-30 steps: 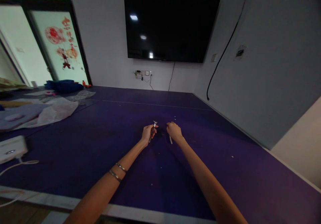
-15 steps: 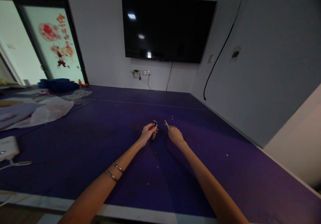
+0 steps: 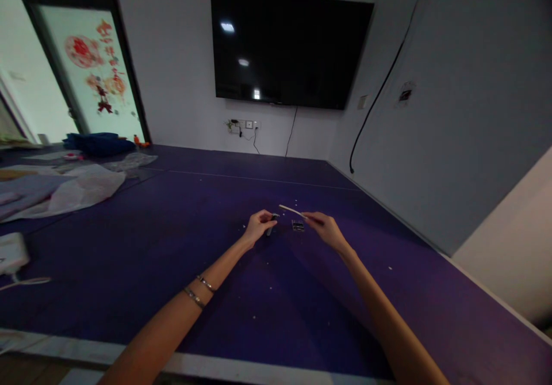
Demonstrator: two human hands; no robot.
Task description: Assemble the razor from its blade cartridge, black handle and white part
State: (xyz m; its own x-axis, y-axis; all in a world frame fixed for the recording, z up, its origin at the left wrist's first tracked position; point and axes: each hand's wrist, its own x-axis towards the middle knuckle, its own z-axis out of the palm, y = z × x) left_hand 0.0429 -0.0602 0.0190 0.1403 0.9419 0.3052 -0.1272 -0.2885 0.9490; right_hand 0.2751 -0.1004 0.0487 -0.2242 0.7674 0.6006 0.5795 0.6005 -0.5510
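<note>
My left hand [image 3: 259, 227] is closed in a pinch on a small dark bar-shaped piece [image 3: 269, 232] with a light, jagged upper end; its exact kind is too small to make out. To the right, my right hand [image 3: 326, 229] pinches one end of a thin pale strip [image 3: 292, 210], slightly bent, whose free end points left above the tabletop. Between the hands, on the purple surface [image 3: 224, 270], lies a small dark rectangular piece [image 3: 298, 225] with light markings. Tiny white bits are scattered around it.
Plastic sheeting [image 3: 86, 192] and a blue cloth bundle [image 3: 99, 143] lie at the left. Nearer, at the left edge, is a white box [image 3: 12, 252] with a cord. A black cable [image 3: 379, 91] hangs down the right wall, and a television [image 3: 293, 48] hangs ahead.
My right hand has moved right and turned, so the strip now lies nearly level, pointing left. The dark rectangular piece on the surface has come into view. My left hand has shifted slightly right.
</note>
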